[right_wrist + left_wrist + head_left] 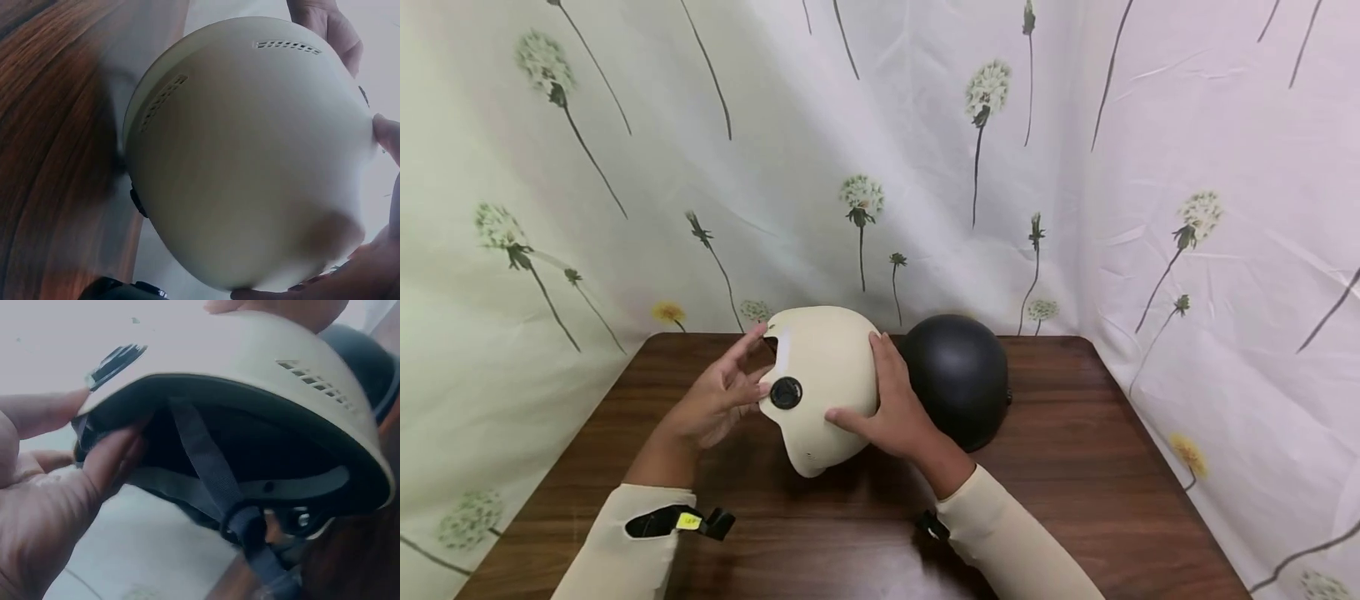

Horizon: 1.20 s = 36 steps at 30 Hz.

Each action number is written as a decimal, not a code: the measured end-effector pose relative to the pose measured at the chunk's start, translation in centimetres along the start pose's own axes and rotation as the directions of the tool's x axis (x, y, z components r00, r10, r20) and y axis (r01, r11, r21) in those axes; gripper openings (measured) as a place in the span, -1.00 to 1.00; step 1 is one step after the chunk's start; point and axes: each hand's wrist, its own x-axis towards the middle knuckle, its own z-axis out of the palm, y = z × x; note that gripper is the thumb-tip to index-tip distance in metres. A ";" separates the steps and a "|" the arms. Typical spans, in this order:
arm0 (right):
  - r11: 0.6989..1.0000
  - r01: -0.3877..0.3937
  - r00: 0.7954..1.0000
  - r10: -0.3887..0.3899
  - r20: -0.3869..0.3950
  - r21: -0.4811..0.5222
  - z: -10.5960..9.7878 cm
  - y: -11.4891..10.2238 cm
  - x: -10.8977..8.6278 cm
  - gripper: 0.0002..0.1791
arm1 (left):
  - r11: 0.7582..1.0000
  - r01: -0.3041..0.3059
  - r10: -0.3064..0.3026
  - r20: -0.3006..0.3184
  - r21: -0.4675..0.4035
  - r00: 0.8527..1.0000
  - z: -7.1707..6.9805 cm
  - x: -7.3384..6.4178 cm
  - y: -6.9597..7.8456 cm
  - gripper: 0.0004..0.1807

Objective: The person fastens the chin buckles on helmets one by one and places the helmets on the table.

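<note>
Holding the cream helmet [823,358] just left of the black helmet [957,379] seems the step in hand: left hand [722,398] pinches the cream rim [187,375], right hand [891,408] clasps the shell [250,156]; the next move calls for both grips.

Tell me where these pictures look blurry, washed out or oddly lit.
Head view: fairly sharp, the flowered backdrop greenish at left and pinkish at right, a pale sheen on the table, shadow below the cream helmet; left wrist view: shell washed out at upper left, interior dark; right wrist view: soft, table grain blurring toward the bottom.
</note>
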 end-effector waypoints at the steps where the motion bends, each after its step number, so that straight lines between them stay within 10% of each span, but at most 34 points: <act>1: 1.000 0.000 1.000 0.000 0.001 -0.003 0.0 0.1 0.0 0.35 | 1.000 0.004 -0.004 0.023 -0.021 1.000 -0.1 -0.1 -0.1 0.05; 9: 0.999 -0.038 0.999 0.037 0.026 0.011 -0.1 0.2 0.4 0.35 | 0.961 -0.151 0.160 0.022 -0.231 0.987 -1.1 -1.3 -2.5 -0.07; 15: 0.998 -0.063 0.996 0.062 0.057 0.008 0.1 0.2 0.2 0.31 | 0.930 -0.157 0.182 0.048 -0.334 0.982 -2.0 -2.2 -4.1 -0.15; 19: 0.998 -0.065 0.994 0.065 0.086 -0.003 0.0 -0.1 0.1 0.29 | 0.979 -0.096 0.094 -0.021 -0.179 0.995 -2.2 -2.4 -3.4 -0.27; 22: 0.997 -0.071 0.992 0.071 0.103 -0.009 -0.2 -0.3 0.0 0.28 | 0.993 0.042 -0.025 -0.150 0.111 0.988 -1.9 -2.3 -2.3 -0.25; 26: 0.998 -0.061 0.991 0.064 0.120 -0.034 -0.3 -0.3 0.0 0.27 | 0.842 0.282 -0.145 -0.310 0.461 0.940 -1.3 -1.7 -1.3 -0.07; 29: 0.997 -0.042 0.990 0.050 0.135 -0.059 -0.2 0.0 0.0 0.27 | 0.725 0.354 -0.161 -0.355 0.591 0.921 -1.1 -1.4 -1.3 0.05; 33: 0.997 -0.016 0.987 0.029 0.160 -0.079 -0.1 0.6 0.0 0.31 | 0.639 0.391 -0.147 -0.394 0.663 0.907 -1.5 -1.3 -2.1 0.09; 36: 0.996 -0.002 0.985 0.017 0.173 -0.085 -0.1 0.9 0.1 0.34 | 0.628 0.388 -0.141 -0.391 0.675 0.909 -1.8 -1.2 -2.5 0.08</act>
